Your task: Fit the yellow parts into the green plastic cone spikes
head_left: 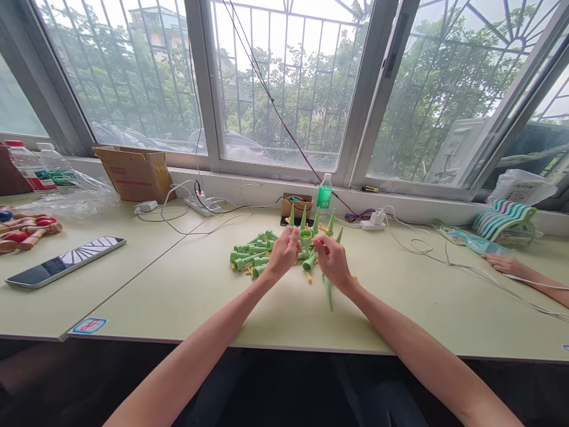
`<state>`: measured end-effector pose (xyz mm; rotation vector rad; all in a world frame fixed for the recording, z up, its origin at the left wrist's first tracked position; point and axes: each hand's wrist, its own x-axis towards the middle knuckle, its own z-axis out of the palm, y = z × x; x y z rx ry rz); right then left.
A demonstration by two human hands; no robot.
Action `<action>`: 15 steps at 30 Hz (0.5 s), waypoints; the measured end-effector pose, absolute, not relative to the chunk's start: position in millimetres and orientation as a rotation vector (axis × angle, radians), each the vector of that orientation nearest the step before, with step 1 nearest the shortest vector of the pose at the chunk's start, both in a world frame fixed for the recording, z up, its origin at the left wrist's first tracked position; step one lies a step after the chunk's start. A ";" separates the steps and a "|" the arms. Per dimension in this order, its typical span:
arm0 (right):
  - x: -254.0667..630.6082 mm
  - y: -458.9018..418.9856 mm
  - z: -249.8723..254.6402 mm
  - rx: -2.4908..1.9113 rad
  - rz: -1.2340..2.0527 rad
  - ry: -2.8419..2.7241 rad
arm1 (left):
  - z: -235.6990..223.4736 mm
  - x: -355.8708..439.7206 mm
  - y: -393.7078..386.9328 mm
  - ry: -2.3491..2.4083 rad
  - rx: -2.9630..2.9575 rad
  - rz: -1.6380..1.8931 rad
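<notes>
My left hand (283,252) and my right hand (332,260) meet over the middle of the pale table (178,290). Between them they hold a green plastic piece with a round cup top (305,235); the left fingers pinch it from the left, the right fingers close on it from the right. A long green spike (328,292) hangs down below my right hand toward me. A pile of short green tube-shaped parts (249,256) lies just left of my left hand. Several green cone spikes (316,220) stand upright behind the hands.
A tablet (64,261) lies at the left, with red and wooden toys (24,228) beyond it. A cardboard box (136,173), power strip (202,204), cables, a small box (296,207) and a green bottle (325,193) line the window sill. Another person's hand (504,264) rests at the right.
</notes>
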<state>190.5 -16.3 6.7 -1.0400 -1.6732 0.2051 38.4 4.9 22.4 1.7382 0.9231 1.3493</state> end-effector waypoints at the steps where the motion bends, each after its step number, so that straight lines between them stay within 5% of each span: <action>1: 190.3 -16.7 6.9 -1.030 0.208 -1.686 | 22.7 38.2 5.3 0.921 1.700 1.321; 15: 191.7 -13.2 3.0 -1.032 0.279 -1.721 | 27.9 35.9 1.7 0.769 1.571 1.144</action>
